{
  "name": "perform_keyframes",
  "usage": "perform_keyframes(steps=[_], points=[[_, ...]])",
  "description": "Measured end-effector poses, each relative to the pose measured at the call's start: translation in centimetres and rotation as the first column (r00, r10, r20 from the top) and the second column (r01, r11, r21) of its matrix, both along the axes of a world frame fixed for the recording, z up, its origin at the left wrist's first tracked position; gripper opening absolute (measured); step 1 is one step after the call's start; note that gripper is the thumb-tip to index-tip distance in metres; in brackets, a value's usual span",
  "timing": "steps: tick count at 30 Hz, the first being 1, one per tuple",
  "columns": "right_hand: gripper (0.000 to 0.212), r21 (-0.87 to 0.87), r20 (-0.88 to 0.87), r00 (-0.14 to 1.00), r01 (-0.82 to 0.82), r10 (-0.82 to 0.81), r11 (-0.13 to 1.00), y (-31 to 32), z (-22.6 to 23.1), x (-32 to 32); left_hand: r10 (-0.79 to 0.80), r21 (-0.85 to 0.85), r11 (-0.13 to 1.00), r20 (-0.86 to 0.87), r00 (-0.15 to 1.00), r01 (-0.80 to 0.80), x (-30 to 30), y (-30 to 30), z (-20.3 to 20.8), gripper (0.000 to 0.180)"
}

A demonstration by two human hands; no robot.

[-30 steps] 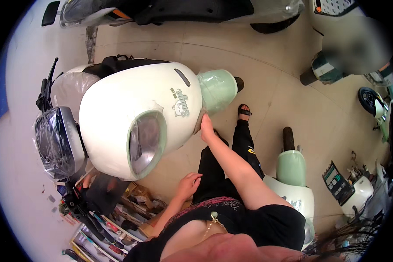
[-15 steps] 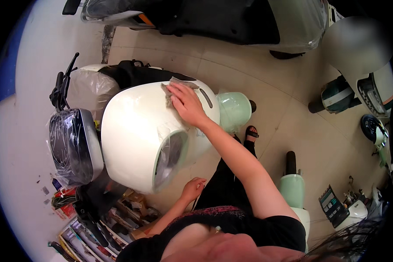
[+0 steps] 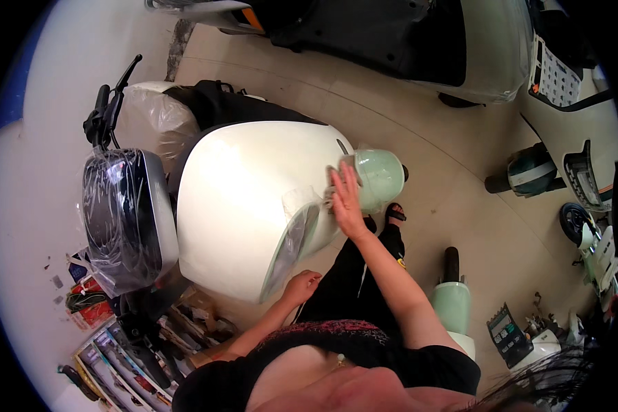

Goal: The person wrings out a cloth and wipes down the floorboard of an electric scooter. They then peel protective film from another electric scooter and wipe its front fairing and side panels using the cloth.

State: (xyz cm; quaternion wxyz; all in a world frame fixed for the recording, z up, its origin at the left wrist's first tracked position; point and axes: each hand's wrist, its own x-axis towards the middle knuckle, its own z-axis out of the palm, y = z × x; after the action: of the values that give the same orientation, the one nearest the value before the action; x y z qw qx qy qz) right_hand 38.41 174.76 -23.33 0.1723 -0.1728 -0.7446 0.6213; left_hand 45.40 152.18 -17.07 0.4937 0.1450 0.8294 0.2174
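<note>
My right hand (image 3: 348,204) lies with fingers stretched over a grey cloth (image 3: 332,180). It presses the cloth against the right end of a glossy cream-white scooter front panel (image 3: 247,178), beside the pale green front fender (image 3: 380,180). Part of the cloth is hidden under the fingers. Clear film covers the oval opening (image 3: 294,246) on the panel's near side. My left hand (image 3: 301,287) hangs low near my body, apart from the panel. Its fingers are loosely curled, with nothing visible in them.
A film-wrapped display unit (image 3: 120,216) and a black brake lever (image 3: 127,75) stand left of the panel. Another scooter (image 3: 384,41) stands at the far side. A green fender (image 3: 451,305) is near my right elbow. Shelves of parts (image 3: 130,364) are lower left.
My right hand has slid the cloth rightward and nearer along the panel, toward the green fender. My left hand stays low beside my body. The view has shifted slightly.
</note>
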Motion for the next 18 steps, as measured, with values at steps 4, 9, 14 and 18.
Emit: perform_keyframes(steps=[4,9,14,18], points=[[0.039,0.151,-0.143,0.948,-0.264,0.285,0.953,3.4,4.8,-5.1,0.003,0.000,1.000,-0.002,1.000,-0.003,0.0,0.3,-0.6,0.019],[0.037,0.015,-0.125,0.928,-0.352,0.351,0.936,6.5,3.8,-10.6,0.045,0.006,0.999,-0.018,0.999,-0.045,1.3,0.7,-1.5,0.020],[0.037,-0.067,-0.124,0.954,-0.281,0.272,0.957,5.2,0.6,-6.6,0.062,-0.051,0.997,0.045,0.997,-0.059,2.8,1.9,-1.0,0.019],[0.038,0.048,-0.165,0.895,-0.413,0.415,0.910,3.4,4.3,-4.7,0.272,-0.049,0.962,0.089,0.958,-0.268,4.2,2.3,-0.9,0.020]])
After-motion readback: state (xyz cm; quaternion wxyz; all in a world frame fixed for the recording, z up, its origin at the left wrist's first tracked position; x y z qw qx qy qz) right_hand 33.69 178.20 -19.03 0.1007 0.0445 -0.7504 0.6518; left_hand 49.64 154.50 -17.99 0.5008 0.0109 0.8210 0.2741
